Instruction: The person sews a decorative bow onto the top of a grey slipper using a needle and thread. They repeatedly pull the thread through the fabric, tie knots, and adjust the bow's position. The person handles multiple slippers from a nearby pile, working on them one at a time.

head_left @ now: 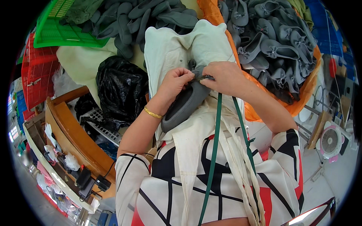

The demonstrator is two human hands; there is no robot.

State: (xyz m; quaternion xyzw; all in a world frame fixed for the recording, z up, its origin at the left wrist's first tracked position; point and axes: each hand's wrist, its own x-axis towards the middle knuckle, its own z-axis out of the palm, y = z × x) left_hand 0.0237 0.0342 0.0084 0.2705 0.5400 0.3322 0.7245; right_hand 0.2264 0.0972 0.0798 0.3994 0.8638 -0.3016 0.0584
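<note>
A grey slip-on shoe [181,108] lies on my lap over a pale apron [200,122], its opening facing up and its heel toward me. My left hand [176,82] is closed at the shoe's far end, thumb and forefinger pinched; whatever sits between them is too small to make out. Close beside it, my right hand [224,78] is closed around small dark snips [206,77], whose tip points left toward the pinched fingers. The hands partly hide the far part of the shoe.
Grey shoes with bows [279,49] fill an orange sack [316,81] at far right. More grey shoes [139,19] are heaped at far left by a green basket [69,35]. A black plastic bag [121,81] and wooden furniture [77,132] stand left; a fan [331,139] is right.
</note>
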